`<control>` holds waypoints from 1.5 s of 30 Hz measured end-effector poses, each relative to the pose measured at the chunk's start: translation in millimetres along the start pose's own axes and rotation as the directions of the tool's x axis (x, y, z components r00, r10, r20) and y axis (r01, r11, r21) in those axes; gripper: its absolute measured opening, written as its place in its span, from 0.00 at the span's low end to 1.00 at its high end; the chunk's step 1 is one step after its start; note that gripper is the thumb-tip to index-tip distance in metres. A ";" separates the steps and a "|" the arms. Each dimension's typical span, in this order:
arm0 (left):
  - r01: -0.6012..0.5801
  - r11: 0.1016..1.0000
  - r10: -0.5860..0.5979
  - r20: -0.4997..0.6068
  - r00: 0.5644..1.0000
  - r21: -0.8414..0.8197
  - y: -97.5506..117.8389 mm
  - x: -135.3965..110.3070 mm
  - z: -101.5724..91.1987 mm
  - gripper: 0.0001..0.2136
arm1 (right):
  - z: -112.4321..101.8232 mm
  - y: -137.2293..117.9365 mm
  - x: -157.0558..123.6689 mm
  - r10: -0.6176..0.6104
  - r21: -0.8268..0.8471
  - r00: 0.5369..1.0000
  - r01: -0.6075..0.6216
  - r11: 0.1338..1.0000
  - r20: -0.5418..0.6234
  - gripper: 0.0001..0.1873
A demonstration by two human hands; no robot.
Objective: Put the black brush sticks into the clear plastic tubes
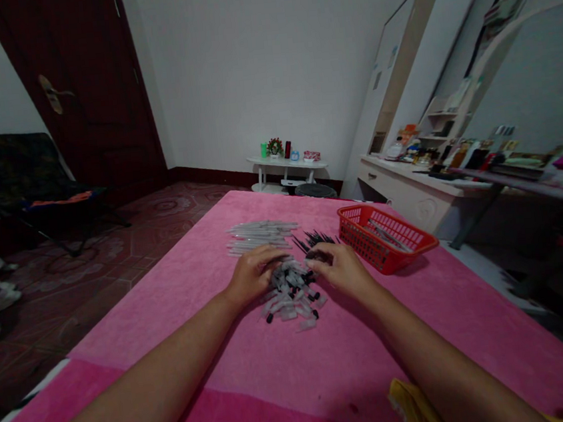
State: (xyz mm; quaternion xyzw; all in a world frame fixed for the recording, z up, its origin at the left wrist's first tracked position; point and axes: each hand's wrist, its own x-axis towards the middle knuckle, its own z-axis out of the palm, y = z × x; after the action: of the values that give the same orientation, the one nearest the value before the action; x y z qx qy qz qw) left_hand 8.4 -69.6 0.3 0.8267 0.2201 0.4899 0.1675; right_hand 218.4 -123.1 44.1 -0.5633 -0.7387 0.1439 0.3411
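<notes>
My left hand (254, 273) curves around the left side of a pile of clear plastic pen caps (290, 297) mixed with small black plugs (315, 314). Its thumb and fingers are apart. At the pile's upper right is my right hand (342, 268), fingers bent and parted from the thumb, with a dark shadowed gap between them. I make out nothing held in either hand. Whitish, see-through pen barrels (261, 230) lie in a stack beyond my left hand. Thin black pointed pieces (314, 238), perhaps refills, lie just past my right fingers.
A red plastic basket (388, 243) with some slim pieces inside stands right of my right hand. Everything rests on a pink cloth (170, 303). Yellow fabric (415, 408) lies by my right forearm. Farther off are a small white table (286, 162), a dressing table and a chair.
</notes>
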 end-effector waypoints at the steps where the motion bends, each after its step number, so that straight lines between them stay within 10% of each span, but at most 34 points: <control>1: -0.003 1.000 0.003 0.004 1.000 0.001 0.8 0.0 0.2 0.11 | 2.0 0.3 -0.2 -0.003 0.020 1.000 0.003 1.000 -0.023 0.08; 22: -0.003 0.999 0.001 0.050 0.999 0.054 2.6 -1.3 0.4 0.11 | 0.0 0.0 -0.3 -0.042 -0.107 0.998 0.037 0.994 -0.046 0.10; 33: 0.020 0.998 -0.022 0.034 0.999 0.055 1.5 -0.9 0.2 0.11 | -30.7 20.4 -3.1 0.132 -0.271 0.916 -0.026 0.962 0.378 0.05; 45: -0.016 0.998 0.012 0.062 0.998 0.063 0.4 -2.3 1.4 0.11 | 4.6 3.5 -6.9 0.094 -0.492 0.983 -0.003 0.871 0.160 0.12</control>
State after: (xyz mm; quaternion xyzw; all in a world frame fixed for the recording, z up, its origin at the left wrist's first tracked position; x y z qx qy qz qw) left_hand 8.8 -71.3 -1.8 0.8479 0.2245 0.4581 0.1445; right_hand 218.8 -127.6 36.3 -0.6344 -0.7642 0.0107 0.1162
